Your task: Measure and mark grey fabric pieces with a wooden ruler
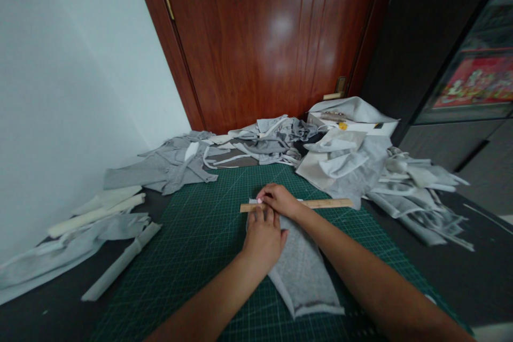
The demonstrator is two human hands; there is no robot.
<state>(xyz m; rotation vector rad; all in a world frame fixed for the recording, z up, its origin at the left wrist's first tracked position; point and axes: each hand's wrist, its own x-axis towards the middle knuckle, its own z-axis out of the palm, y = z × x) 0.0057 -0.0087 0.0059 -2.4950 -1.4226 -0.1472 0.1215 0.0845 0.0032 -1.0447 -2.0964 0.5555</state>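
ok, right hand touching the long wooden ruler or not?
Touching. In the head view the right hand lies across the long wooden ruler, fingers pressing it onto the grey knit fabric piece.

A cutting mat (192, 246) is lying on the floor before a door (260, 32). 1 fabric piece (304, 272) is lying on the mat, a ruler (320, 203) crossing its far end. Both hands, left hand (262, 240) and right hand (280, 200), are resting there. Scrap heaps (360, 165) are lying behind and right; rolls (96, 214) are lying left.
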